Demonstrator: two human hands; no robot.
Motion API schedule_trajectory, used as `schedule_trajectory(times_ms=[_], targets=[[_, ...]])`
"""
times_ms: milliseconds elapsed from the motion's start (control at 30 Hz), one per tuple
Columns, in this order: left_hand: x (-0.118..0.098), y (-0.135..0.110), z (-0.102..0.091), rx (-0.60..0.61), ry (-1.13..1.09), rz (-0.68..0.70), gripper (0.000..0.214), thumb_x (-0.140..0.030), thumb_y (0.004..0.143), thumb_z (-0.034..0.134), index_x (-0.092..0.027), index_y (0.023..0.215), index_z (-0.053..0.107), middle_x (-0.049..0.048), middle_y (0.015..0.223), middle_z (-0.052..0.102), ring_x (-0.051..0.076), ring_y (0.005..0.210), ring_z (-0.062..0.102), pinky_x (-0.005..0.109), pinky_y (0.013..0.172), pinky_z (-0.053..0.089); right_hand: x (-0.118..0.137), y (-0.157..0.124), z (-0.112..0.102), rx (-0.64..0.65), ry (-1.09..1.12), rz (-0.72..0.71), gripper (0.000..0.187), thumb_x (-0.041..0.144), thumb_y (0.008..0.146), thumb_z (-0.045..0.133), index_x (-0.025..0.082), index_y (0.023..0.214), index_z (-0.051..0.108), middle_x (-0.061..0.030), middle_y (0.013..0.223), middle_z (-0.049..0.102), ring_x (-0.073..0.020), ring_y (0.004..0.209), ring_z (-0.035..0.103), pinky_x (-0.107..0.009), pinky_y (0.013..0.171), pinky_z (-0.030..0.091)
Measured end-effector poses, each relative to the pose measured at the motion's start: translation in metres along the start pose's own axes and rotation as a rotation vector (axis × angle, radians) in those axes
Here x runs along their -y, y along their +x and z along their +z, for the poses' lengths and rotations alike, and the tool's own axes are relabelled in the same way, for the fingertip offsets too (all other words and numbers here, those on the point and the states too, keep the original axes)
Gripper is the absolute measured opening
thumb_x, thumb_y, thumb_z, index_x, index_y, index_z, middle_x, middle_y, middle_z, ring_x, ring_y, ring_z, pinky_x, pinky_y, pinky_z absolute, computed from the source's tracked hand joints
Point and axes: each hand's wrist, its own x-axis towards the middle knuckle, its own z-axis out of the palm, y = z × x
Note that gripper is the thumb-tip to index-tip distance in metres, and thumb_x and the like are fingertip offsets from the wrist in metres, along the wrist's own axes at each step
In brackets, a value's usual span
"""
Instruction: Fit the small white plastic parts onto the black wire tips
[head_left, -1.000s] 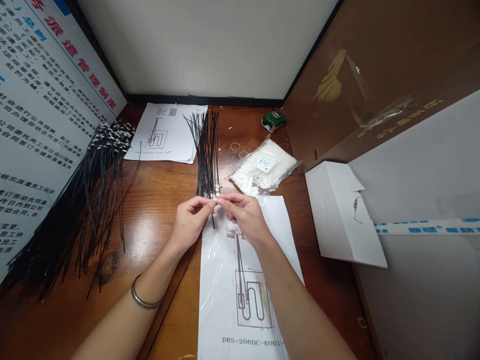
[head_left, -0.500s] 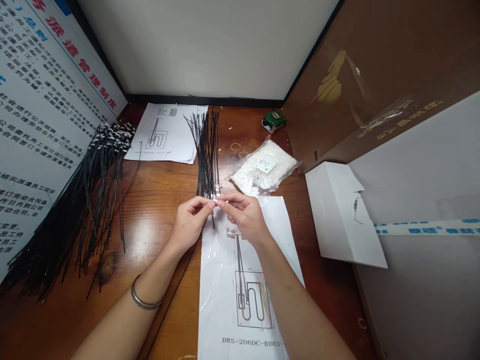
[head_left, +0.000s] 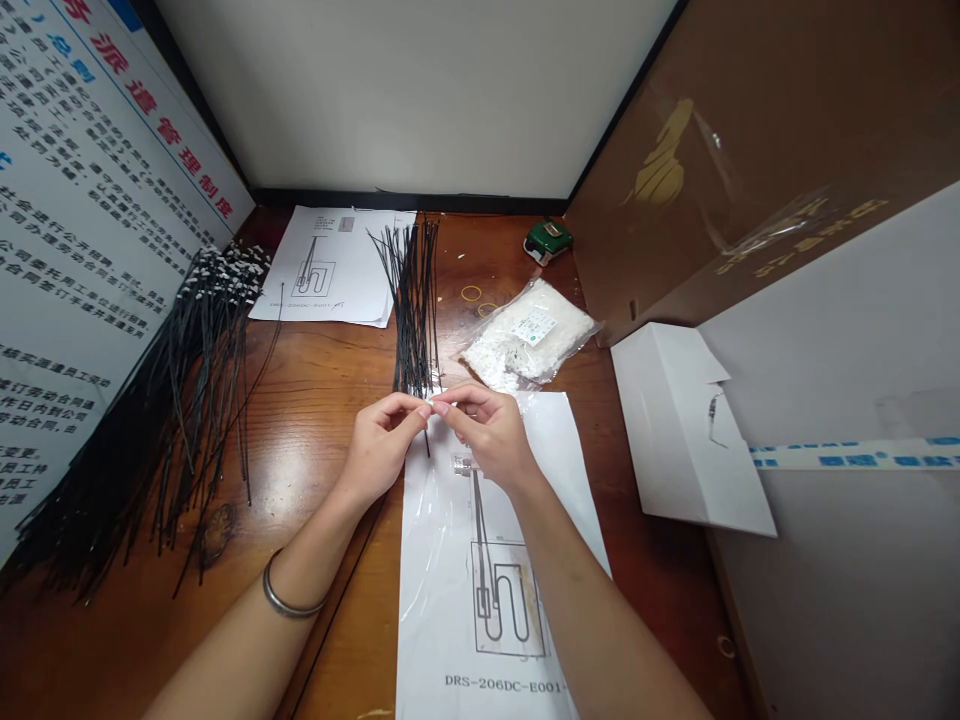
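Observation:
Both hands meet fingertip to fingertip over the top of the printed drawing sheet (head_left: 435, 600). My left hand (head_left: 382, 440) is closed in a pinch on a thin black wire (head_left: 337, 605), which trails past the wrist toward the lower left. Facing it, my right hand (head_left: 487, 430) pinches a tiny white piece, mostly covered by the fingers, which looks like a connector housing. A short dark wire end hangs below the fingertips. Just beyond the hands lies a bundle of black wires (head_left: 414, 310). Right of that bundle rests a clear bag of small white pieces (head_left: 559, 310).
A big pile of black wires with white ends (head_left: 217, 310) covers the left side. Behind are more drawing sheets (head_left: 337, 270) and a green tape measure (head_left: 547, 241). A brown box (head_left: 750, 130) and a folded white card (head_left: 682, 430) stand at right.
Almost nothing differs. The fingertips of both hands shift very slightly against each other, still pinched together at the same spot.

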Motion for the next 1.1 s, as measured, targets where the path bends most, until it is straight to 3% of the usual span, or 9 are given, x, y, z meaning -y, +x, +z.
schedule_trajectory(times_ms=[200, 667, 1100], targets=[[0.002, 0.0003, -0.0006, 0.004, 0.02, 0.009, 0.016, -0.033, 0.076, 0.066, -0.017, 0.072, 0.066, 0.0002, 0.066, 0.062, 0.012, 0.06, 0.052, 0.023, 0.055, 0.04, 0.0022, -0.0015, 0.0014, -0.012, -0.064, -0.11, 0.007, 0.025, 0.076, 0.067, 0.019, 0.075, 0.071, -0.005, 0.079, 0.065, -0.0159, 0.073, 0.06, -0.029, 0.059, 0.044], [0.0032, 0.0002, -0.0002, -0.019, 0.037, 0.021, 0.019, -0.035, 0.076, 0.066, -0.017, 0.07, 0.066, 0.0011, 0.067, 0.063, 0.012, 0.059, 0.052, 0.022, 0.051, 0.039, 0.0035, -0.0042, 0.0046, -0.056, -0.246, -0.262, 0.008, 0.019, 0.078, 0.063, 0.02, 0.073, 0.068, -0.0026, 0.076, 0.062, -0.0099, 0.054, 0.046, -0.027, 0.048, 0.037], [0.0027, -0.0001, -0.0012, -0.019, 0.002, -0.019, 0.02, -0.038, 0.076, 0.066, -0.018, 0.074, 0.066, 0.0009, 0.064, 0.06, 0.013, 0.062, 0.052, 0.023, 0.051, 0.038, 0.0052, -0.0065, 0.0074, -0.054, -0.282, -0.273, 0.009, 0.02, 0.082, 0.06, 0.02, 0.08, 0.069, -0.0042, 0.085, 0.062, -0.0085, 0.052, 0.047, -0.025, 0.045, 0.038]])
